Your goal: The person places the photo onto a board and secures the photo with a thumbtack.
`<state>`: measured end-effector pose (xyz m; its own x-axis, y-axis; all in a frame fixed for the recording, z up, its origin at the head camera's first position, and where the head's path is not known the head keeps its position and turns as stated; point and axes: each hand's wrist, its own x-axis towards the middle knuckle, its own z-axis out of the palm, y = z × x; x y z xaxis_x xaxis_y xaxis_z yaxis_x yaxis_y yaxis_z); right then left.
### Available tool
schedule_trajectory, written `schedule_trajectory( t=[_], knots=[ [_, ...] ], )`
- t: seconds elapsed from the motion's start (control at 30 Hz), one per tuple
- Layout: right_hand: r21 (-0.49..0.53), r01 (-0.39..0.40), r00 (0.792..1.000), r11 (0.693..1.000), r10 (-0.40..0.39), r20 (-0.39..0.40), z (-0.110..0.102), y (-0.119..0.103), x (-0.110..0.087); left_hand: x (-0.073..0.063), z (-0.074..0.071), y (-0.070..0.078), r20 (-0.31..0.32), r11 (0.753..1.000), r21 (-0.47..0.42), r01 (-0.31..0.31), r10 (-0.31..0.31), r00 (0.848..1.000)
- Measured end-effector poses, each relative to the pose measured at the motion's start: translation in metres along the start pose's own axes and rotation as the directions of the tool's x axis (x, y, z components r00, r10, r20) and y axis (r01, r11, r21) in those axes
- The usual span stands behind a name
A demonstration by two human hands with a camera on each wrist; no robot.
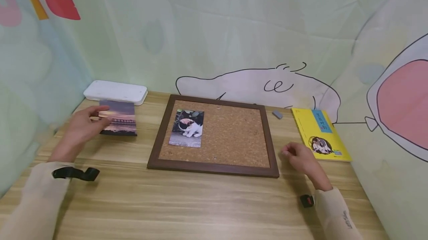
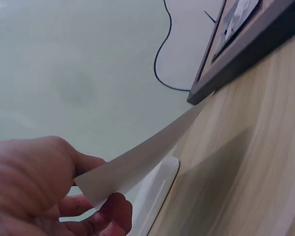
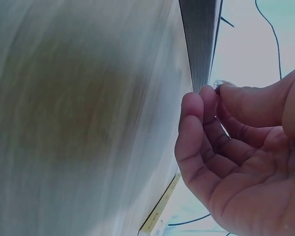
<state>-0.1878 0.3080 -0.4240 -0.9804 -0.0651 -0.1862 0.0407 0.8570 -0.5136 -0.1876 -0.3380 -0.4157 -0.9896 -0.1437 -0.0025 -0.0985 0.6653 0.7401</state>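
Observation:
A sunset photo [image 1: 122, 119] is pinched by its left edge in my left hand [image 1: 81, 126], raised a little above the table. In the left wrist view its pale side [image 2: 137, 164] bows slightly between thumb and fingers. My right hand [image 1: 302, 158] hovers just right of the framed corkboard [image 1: 237, 132]; its thumb and fingertips pinch a tiny clear, pin-like piece [image 3: 218, 84], mostly hidden. A cat photo [image 1: 187, 128] lies on the left part of the cork. Small shiny spots show near the cork's top and bottom edges.
At the back left lies a white flat case [image 1: 115, 91], behind the sunset photo. A small grey block [image 1: 277, 114] sits right of the board's top corner. Farther right is a yellow book [image 1: 319, 132]. A printed cloth [image 1: 234, 28] hangs around the wood-grain table [image 1: 187, 203].

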Motion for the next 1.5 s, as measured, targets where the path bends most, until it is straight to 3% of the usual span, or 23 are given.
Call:
schedule_trajectory(
  t=[0.27,0.43,0.67,1.03,1.33,1.5],
  knots=[
    [0.072,0.051,0.997,0.996,-0.047,-0.055,0.001,-0.007,0.005,0.002,0.015,0.021,0.034,0.999,-0.032,-0.041,0.042,0.999],
    [0.077,0.082,0.99,0.994,-0.073,-0.12,0.0,-0.01,0.005,0.006,0.027,0.038,0.107,0.998,-0.046,-0.049,0.054,0.993],
    [0.089,0.115,0.984,0.989,-0.101,-0.143,0.003,-0.013,0.006,0.014,0.046,0.056,0.184,0.996,-0.043,-0.081,0.087,0.979],
    [0.183,0.048,0.984,0.982,-0.015,-0.177,0.003,-0.014,0.015,0.017,0.075,0.079,0.232,0.984,-0.126,-0.125,0.151,0.961],
    [0.201,0.067,0.981,0.977,-0.028,-0.19,0.007,-0.021,0.026,0.02,0.101,0.092,0.265,0.958,-0.244,-0.148,0.213,0.941],
    [0.208,0.072,0.981,0.976,-0.032,-0.189,0.005,-0.028,0.029,0.023,0.115,0.1,0.266,0.951,-0.272,-0.149,0.222,0.938]
  ],
)
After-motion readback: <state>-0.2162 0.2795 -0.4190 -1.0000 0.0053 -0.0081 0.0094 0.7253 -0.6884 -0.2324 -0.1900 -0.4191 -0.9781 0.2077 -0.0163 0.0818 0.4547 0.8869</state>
